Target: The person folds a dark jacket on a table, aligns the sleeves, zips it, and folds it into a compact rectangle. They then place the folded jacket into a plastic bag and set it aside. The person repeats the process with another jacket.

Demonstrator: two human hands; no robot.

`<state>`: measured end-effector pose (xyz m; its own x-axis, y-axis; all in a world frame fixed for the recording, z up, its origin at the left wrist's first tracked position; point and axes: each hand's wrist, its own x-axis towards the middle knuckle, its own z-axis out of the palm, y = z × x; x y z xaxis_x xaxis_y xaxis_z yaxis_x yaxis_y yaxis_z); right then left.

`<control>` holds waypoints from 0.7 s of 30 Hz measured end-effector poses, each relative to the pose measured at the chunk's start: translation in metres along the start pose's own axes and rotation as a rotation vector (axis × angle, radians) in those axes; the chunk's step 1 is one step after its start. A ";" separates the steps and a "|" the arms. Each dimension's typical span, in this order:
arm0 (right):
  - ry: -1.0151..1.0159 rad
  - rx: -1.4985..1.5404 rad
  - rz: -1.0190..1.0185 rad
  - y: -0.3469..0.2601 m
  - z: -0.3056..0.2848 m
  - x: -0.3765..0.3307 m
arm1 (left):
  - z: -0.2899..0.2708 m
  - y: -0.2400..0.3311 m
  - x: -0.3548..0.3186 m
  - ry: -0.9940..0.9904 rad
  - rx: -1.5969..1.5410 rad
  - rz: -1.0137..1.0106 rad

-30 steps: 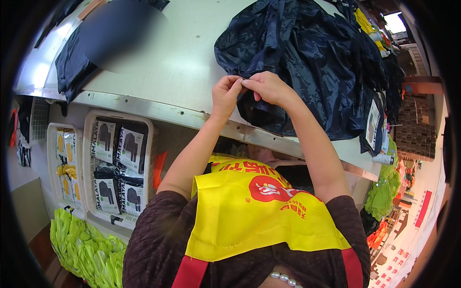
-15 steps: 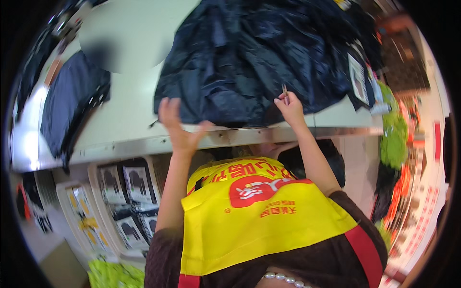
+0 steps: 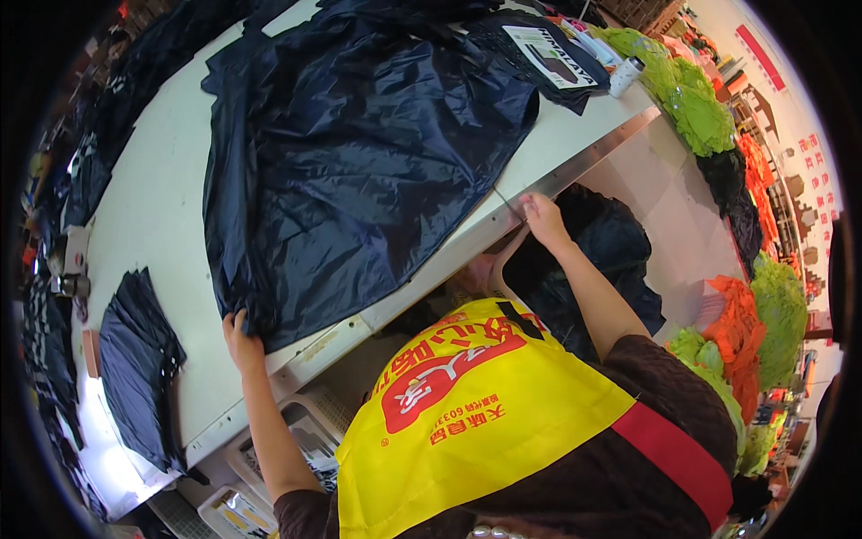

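Note:
A shiny dark navy garment [image 3: 368,171] lies spread over the white table, its hem toward me. At its near left corner my left hand [image 3: 242,343] has its fingers closed on the bunched cloth. Beyond the table's front edge, my right hand [image 3: 544,221] is closed in a pinch. A thin dark cord [image 3: 508,203] runs from the garment's hem to those fingers and looks taut. Whether the small pointed metal tool is still in the right hand cannot be made out.
A folded navy garment [image 3: 139,368] lies at the table's left. Packaged dark clothing [image 3: 548,56] and a white bottle [image 3: 626,77] stand at the far right. Below the edge is a bin of dark cloth [image 3: 584,269]; green [image 3: 682,99] and orange [image 3: 738,323] piles line the right.
My left hand has gone from spread open to gripping the garment's left corner. My right hand has moved from the cloth to beyond the table edge, with the cord. The view has turned.

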<state>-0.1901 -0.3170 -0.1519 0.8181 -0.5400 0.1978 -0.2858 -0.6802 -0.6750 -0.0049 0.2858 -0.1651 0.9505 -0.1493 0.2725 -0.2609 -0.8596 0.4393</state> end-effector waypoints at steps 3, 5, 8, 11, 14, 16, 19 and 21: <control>0.102 0.665 0.394 0.025 -0.017 0.030 | -0.025 0.044 0.001 -0.186 0.290 -0.032; 0.223 0.869 0.597 0.050 -0.023 0.060 | -0.027 0.118 0.002 0.012 0.559 -0.084; 0.391 1.008 0.650 0.065 -0.013 0.105 | 0.000 0.235 0.007 0.046 0.112 0.302; 0.435 0.894 0.664 0.077 0.003 0.159 | 0.073 0.314 0.011 -0.188 0.092 0.502; 0.412 0.629 0.553 0.091 0.015 0.208 | 0.137 0.304 0.026 -0.203 0.129 0.561; 0.465 0.322 0.448 0.145 0.034 0.241 | 0.142 0.305 0.048 -0.227 0.059 0.493; 0.453 0.359 0.253 0.060 -0.023 0.273 | 0.079 0.271 0.094 0.149 0.135 0.342; 0.589 0.382 -0.190 -0.005 -0.072 0.285 | 0.019 0.209 0.128 0.416 0.281 0.170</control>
<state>0.0087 -0.5033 -0.0404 0.4013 -0.6801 0.6136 0.1171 -0.6263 -0.7707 0.0657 0.0779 -0.0549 0.7364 -0.1408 0.6617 -0.2964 -0.9464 0.1285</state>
